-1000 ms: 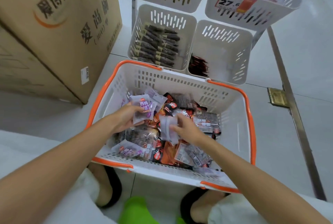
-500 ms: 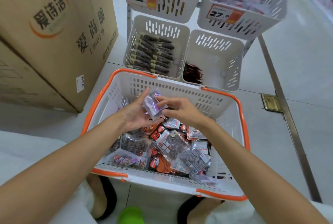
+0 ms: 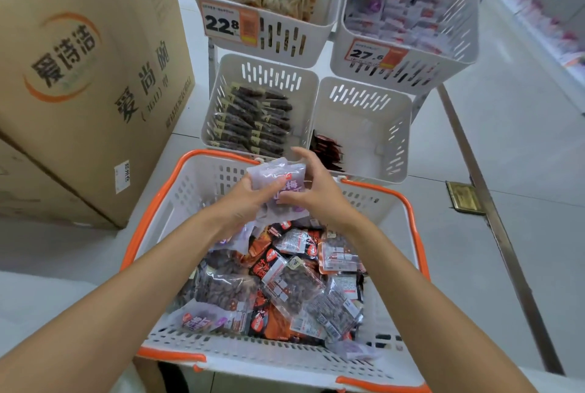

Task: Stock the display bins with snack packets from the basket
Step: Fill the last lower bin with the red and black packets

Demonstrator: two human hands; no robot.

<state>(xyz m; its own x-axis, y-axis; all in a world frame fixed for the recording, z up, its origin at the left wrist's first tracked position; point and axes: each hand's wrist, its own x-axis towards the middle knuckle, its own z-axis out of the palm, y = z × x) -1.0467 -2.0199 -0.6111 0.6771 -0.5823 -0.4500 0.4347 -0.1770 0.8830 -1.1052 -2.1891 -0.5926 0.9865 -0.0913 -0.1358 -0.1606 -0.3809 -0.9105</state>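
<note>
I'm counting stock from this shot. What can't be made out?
How many purple packets: head view, left hand and right hand cover the stack.
Pale packets in the top-right bin: head view, blurred, cut by the top edge.
Red packets in the lower-right bin: head view, partly behind the right hand and basket.

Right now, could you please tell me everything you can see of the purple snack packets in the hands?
The purple snack packets are a small bundle of soft, translucent pale-purple plastic pouches with darker purple print and a small red mark near the top; their number is unclear. They are held tilted above the far end of the basket. The left hand grips them from the left, and the right hand pinches their right side.
</note>
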